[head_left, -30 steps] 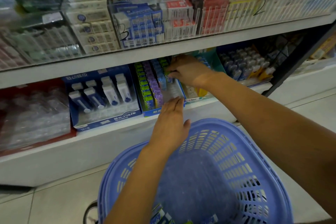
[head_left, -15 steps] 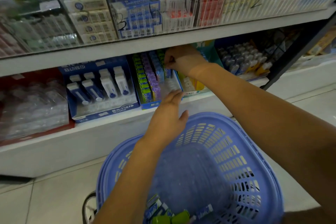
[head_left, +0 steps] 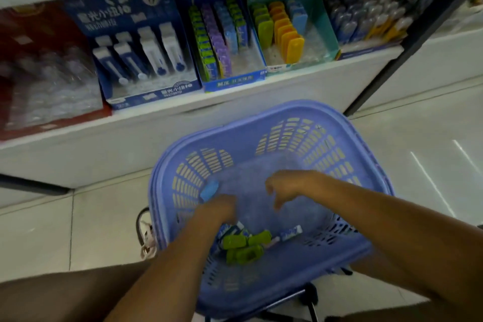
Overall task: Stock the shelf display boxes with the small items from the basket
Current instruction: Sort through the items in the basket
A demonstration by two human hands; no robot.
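A white shelf (head_left: pixel 300 86) ran across the top of the frame, carrying a blue display box (head_left: pixel 231 81) with rows of green, purple and blue items beside a teal display box (head_left: pixel 330 31). Below it, at centre, stood the purple basket (head_left: pixel 264 112). Green items (head_left: pixel 247 243) and a blue-and-white pack (head_left: pixel 290 234) lay on its bottom, toward the lower edge. The left hand (head_left: pixel 218 208) was down inside, a blue item (head_left: pixel 210 190) at its fingertips; blur hid whether its grip held it. The right hand (head_left: pixel 286 185) hung over the basket's bottom, grip loose and empty.
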